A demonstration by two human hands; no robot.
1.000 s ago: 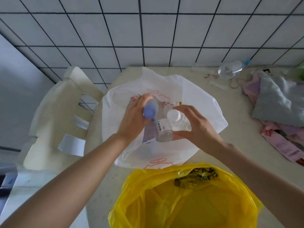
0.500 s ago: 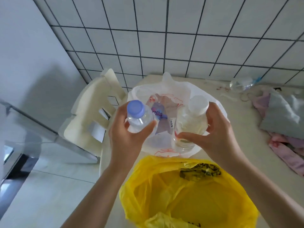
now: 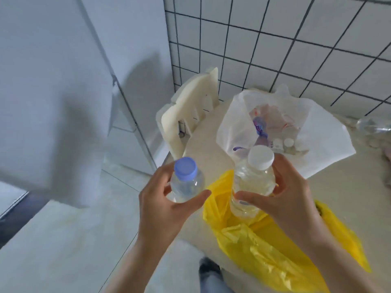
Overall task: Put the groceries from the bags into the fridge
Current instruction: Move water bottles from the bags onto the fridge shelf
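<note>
My left hand [image 3: 163, 206] grips a clear bottle with a blue cap [image 3: 186, 180], held upright over the floor left of the table. My right hand [image 3: 281, 199] grips a clear bottle with a white cap [image 3: 254, 176] above the yellow bag [image 3: 275, 250]. Behind them the white bag [image 3: 317, 127] lies open on the table, with a purple-labelled bottle [image 3: 260, 127] and small white-capped items [image 3: 283, 143] inside. A large white appliance panel, perhaps the fridge [image 3: 53, 92], fills the left side.
A cream foam piece [image 3: 190, 111] leans between the table and the tiled wall. The round beige table [image 3: 203, 149] carries both bags. A clear bottle [image 3: 372, 127] lies at the table's far right. My foot [image 3: 209, 269] shows below on the pale floor.
Both bottles have come out of the white bag and been carried toward me and leftward. The view has swung left, bringing the white panel into sight.
</note>
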